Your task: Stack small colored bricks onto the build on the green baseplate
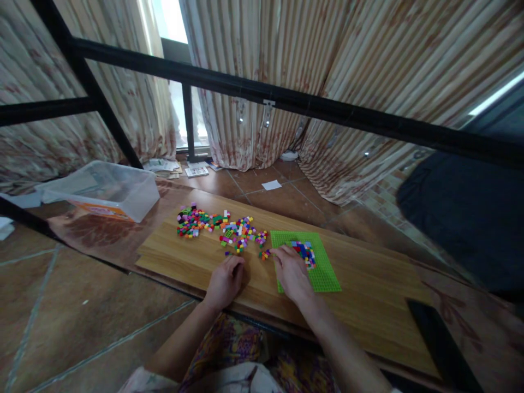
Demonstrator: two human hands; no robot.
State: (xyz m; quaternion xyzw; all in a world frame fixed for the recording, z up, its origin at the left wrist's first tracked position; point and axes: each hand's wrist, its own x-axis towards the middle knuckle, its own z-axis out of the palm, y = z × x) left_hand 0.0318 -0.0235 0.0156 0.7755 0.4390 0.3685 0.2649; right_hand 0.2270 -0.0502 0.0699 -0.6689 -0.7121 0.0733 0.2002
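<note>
Toy bricks [240, 234] and green board [327, 275] on a wooden tabletop [368, 295]

In the head view, the loose bricks lie in an uneven spread on the wood, left of the green board. They are small and of many colours, with one thick cluster at the far left, another nearer the middle, and a small bunch [263, 255] just beside the board's left edge.

The left hand [225, 281] is low over the near side of the tabletop, just short of the middle cluster. Its fingers are bent in toward the thumb; whether anything is held between them cannot be told. The right hand [292, 270] reaches over the left part of the green board, back upward, fingers partly bent and their tips near the small bunch. Whether they grip a brick is too small to tell.

On the board sits a packed patch of bricks [311, 259], with blue, red, white and pale blue showing; the right hand hides part of it.

Beyond the bricks to the left, a clear plastic box [143, 199] with an orange label [104, 210] stands on brown patterned cloth [98, 234]. A black metal rail [327, 109] crosses in front of striped curtains [262, 43]. A white sheet of paper [272, 185] lies on the tiled floor [24, 311]. A flat black thing [442, 338] lies across the tabletop's right end.
</note>
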